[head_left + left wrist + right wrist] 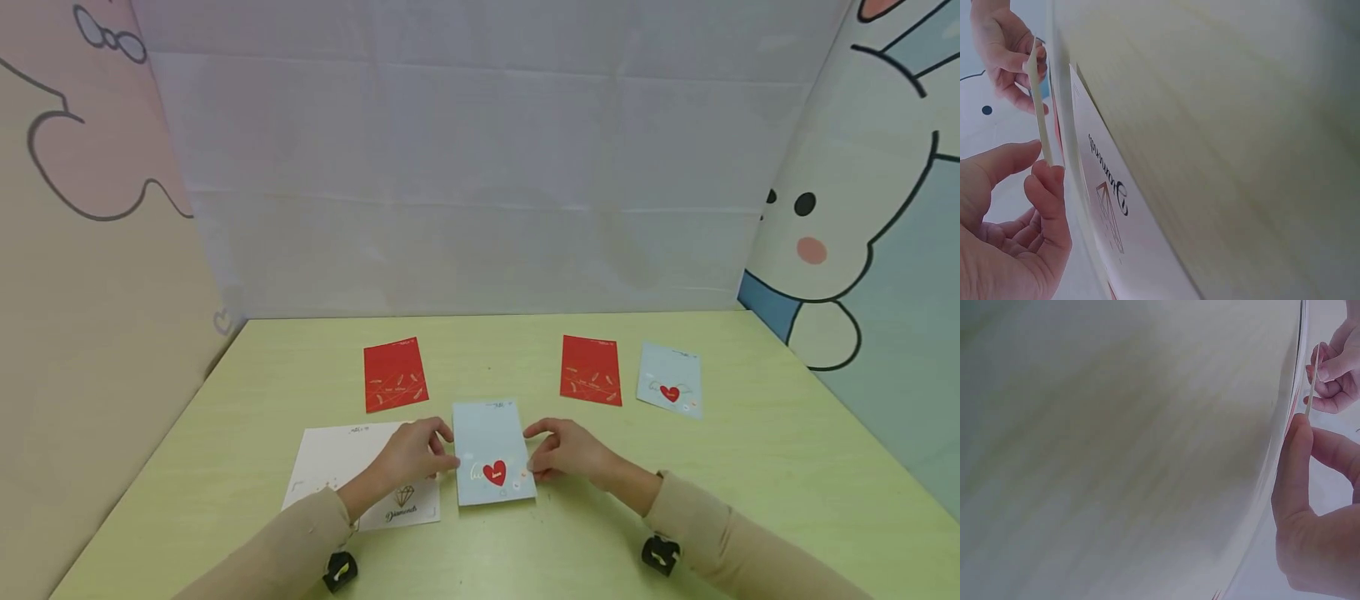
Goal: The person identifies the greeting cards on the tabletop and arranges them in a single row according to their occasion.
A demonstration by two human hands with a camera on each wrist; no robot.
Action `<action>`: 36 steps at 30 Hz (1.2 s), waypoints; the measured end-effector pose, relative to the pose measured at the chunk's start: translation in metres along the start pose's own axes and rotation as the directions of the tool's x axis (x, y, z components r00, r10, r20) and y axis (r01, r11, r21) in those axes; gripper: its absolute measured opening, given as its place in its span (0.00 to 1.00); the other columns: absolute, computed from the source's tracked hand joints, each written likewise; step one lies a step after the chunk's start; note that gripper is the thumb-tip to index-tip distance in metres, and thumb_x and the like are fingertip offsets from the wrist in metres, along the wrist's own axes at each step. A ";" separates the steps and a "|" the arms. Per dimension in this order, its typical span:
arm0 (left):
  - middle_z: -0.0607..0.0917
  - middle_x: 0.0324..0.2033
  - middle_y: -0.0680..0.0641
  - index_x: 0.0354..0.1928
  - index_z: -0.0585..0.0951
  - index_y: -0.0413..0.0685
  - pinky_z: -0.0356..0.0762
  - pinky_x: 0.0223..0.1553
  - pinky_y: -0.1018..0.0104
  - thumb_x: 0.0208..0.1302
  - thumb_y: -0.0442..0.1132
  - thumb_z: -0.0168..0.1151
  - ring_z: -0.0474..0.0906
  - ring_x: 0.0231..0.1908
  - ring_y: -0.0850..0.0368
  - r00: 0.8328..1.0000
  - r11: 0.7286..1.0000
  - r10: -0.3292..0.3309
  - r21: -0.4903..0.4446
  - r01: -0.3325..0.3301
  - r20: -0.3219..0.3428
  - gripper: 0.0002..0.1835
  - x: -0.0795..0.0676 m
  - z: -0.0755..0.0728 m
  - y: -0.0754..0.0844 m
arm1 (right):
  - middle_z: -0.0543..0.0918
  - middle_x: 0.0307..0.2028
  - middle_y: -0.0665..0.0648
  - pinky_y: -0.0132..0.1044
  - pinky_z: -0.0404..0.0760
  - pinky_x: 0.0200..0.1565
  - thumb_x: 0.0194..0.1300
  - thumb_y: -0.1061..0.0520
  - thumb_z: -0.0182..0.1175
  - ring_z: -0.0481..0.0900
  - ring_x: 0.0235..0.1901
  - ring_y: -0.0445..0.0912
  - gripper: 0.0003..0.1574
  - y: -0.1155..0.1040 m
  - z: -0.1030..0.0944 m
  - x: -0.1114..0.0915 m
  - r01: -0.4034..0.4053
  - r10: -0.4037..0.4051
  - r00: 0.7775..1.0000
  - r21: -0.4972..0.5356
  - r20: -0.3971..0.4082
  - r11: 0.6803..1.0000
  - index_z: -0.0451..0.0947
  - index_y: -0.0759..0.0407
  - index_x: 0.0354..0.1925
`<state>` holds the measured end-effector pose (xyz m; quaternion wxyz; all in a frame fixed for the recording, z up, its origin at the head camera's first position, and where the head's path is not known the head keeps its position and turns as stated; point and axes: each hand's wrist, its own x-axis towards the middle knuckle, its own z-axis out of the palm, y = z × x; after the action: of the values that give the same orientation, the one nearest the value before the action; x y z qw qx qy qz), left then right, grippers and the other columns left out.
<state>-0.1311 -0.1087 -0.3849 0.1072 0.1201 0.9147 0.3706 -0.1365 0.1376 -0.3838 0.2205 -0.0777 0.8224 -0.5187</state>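
Note:
Between my two hands is a pale blue card [491, 442] with a red heart near its lower edge. My left hand [420, 450] pinches its left edge between thumb and fingers, while my right hand [570, 452] pinches the right edge. Seen edge-on in the left wrist view, the card [1039, 103] is a thin strip held up off the table. Under my left forearm lies a larger white card [337, 454] printed with a diamond and the word "Diamonds"; my arm covers part of it.
A red card [396, 375] lies at the back left of the table [487, 558]. Another red card [591, 371] lies at the back right, beside a second pale blue heart card [670, 379]. A white cloth [487, 167] hangs behind the table.

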 end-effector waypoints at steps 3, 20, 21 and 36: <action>0.73 0.19 0.52 0.36 0.74 0.43 0.69 0.20 0.69 0.48 0.41 0.68 0.70 0.16 0.60 1.000 1.000 0.005 0.022 -0.005 0.012 0.16 -0.001 0.000 0.000 | 0.77 0.24 0.56 0.36 0.78 0.30 0.53 0.64 0.61 0.78 0.22 0.47 0.22 0.000 0.001 0.000 -0.003 0.003 1.000 -0.013 -0.002 1.000 0.69 0.66 0.47; 0.72 0.17 0.53 0.31 0.75 0.44 0.65 0.17 0.70 0.47 0.41 0.68 0.69 0.14 0.61 0.998 0.993 0.046 0.104 -0.051 0.043 0.13 -0.002 0.002 -0.003 | 0.77 0.23 0.55 0.34 0.78 0.28 0.52 0.62 0.63 0.77 0.21 0.45 0.22 0.000 0.008 -0.003 -0.020 0.020 1.000 -0.108 -0.002 0.994 0.69 0.65 0.46; 0.72 0.17 0.53 0.31 0.75 0.44 0.66 0.17 0.70 0.47 0.41 0.68 0.69 0.14 0.61 0.998 0.993 0.048 0.104 -0.052 0.044 0.13 -0.001 0.002 -0.004 | 0.77 0.23 0.55 0.34 0.78 0.28 0.52 0.62 0.63 0.77 0.20 0.45 0.22 0.000 0.008 -0.003 -0.023 0.023 1.000 -0.109 -0.001 0.994 0.69 0.64 0.46; 0.73 0.20 0.54 0.30 0.76 0.43 0.69 0.18 0.70 0.47 0.41 0.68 0.70 0.16 0.62 0.999 0.989 0.027 0.143 -0.032 0.036 0.13 0.003 0.003 -0.001 | 0.77 0.23 0.55 0.34 0.78 0.27 0.52 0.62 0.63 0.78 0.20 0.45 0.23 -0.001 0.008 -0.002 -0.037 0.040 0.999 -0.125 0.015 0.992 0.68 0.64 0.47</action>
<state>-0.1337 -0.1066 -0.3881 0.1084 0.1474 0.9351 0.3034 -0.1308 0.1313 -0.3852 0.2322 -0.0798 0.8525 -0.4615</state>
